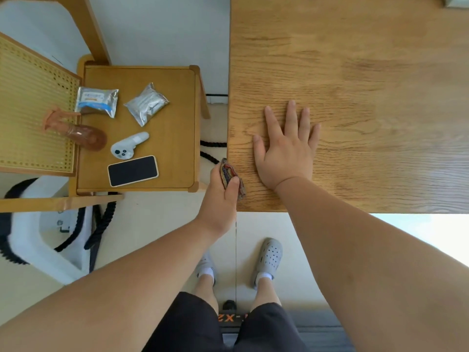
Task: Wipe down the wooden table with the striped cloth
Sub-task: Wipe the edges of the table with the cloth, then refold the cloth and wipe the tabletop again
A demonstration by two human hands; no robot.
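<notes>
So the left hand (223, 189) is gripping the striped cloth (232, 177), bunched into a tight folded wad with the thumb clamped over the top. That grip is sitting right at the near left corner of the wooden counter (355, 72), with the cloth touching or just overhanging the edge, hard to call which. The right hand (286, 146) isn't grasping anything; it's lying flat with fingers spread, palm pressing on the wood just beside the cloth, probably bracing.

As for progress, I'm guessing this is either the very start or the very end of a pass. The cloth is folded up at the corner instead of spread out flat, and nearly the whole top is stretching away uncovered. I can't spot wet streaks or crumbs, so there's no telling what's been wiped already. If I had to bet, most of the surface is still waiting.

Containers: nothing on the big counter really, apart from a pale object (456, 1) peeking in at the far right corner, too cropped to name. The small side table (177, 123) to the left is holding the clutter: a wet-wipes pack (97, 101), a silvery foil pouch (146, 102), a white controller (128, 146), a smartphone (133, 170) lying flat, and a brownish translucent bottle (83, 134) lying on its side. I can't tell what's inside it.
</notes>
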